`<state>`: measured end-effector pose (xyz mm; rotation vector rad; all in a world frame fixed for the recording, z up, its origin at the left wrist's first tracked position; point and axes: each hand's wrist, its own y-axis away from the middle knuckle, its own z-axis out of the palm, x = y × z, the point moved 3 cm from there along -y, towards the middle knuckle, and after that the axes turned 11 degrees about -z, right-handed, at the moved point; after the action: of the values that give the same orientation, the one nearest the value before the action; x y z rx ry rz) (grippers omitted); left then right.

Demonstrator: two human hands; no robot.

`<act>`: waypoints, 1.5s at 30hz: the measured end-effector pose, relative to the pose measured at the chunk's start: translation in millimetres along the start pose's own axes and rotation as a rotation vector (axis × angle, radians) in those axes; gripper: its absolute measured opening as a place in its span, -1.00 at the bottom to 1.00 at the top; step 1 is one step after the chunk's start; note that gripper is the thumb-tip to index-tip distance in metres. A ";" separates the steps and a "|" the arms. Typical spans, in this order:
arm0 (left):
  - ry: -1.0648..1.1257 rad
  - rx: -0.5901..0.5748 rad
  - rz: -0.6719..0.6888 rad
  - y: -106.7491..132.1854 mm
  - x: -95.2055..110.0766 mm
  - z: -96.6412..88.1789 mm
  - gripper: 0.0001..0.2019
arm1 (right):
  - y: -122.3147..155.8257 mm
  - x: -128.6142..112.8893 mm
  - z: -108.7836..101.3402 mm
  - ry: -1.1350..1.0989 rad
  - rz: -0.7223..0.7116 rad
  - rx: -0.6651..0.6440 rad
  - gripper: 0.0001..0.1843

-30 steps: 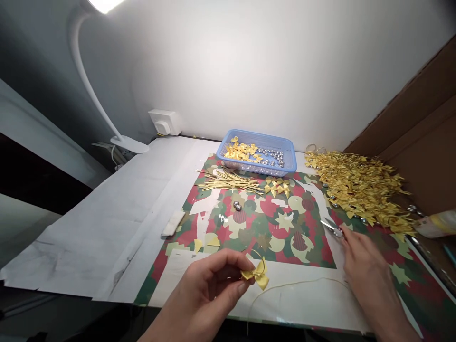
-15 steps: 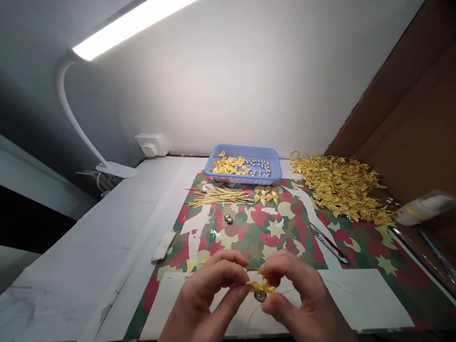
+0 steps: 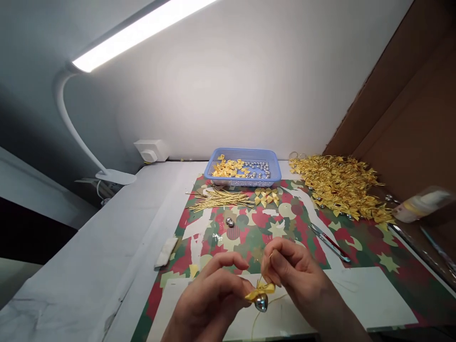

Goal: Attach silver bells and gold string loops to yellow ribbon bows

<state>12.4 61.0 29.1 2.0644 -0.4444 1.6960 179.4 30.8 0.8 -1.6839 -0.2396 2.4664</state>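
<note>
While the left grip (image 3: pixel 213 297) pinched the bow (image 3: pixel 265 288), bottom centre, the right grip (image 3: pixel 297 280), pinching cord (image 3: pixel 271 255), could overpull it askew

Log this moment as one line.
left hand: holds yellow bow, silver ball beneath | right hand: pinches thin cord above bow | blue basket: bows, silver balls inside

Right hand (image 3: pixel 287 268) has a lane up the patterned mat (image 3: pixel 251 242) between silver bells (image 3: pixel 230 222) and slim red-handled tool (image 3: pixel 330 243). Gold strands (image 3: pixel 221 200) and loose bows (image 3: pixel 266 197) block blue basket (image 3: pixel 243 181) at table level. Bow heap (image 3: pixel 344 185) plus bottle (image 3: pixel 420 205) obstruct right. White tabletop (image 3: pixel 121 237) open left, past folded cloth (image 3: pixel 166 252).
</note>
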 end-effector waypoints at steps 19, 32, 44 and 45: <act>0.519 0.044 -0.481 -10.8 -12.0 16.6 -0.79 | 25.6 3.5 -8.3 0.446 -0.029 0.242 -0.66; 0.596 0.019 -0.537 -27.2 -13.6 34.1 -0.70 | 22.0 2.4 -8.5 0.379 0.056 0.235 -0.56; 0.496 -0.040 -0.287 -33.3 -11.5 45.8 -0.73 | 24.5 3.4 -6.7 0.041 0.109 0.369 -0.46; 0.484 -0.032 -0.266 -32.0 -8.8 46.0 -0.65 | 25.3 0.8 -7.0 0.098 0.104 0.371 -0.46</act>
<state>65.4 64.5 9.1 1.5311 -0.0388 1.9174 184.9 6.5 -7.9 -1.6805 0.3063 2.3046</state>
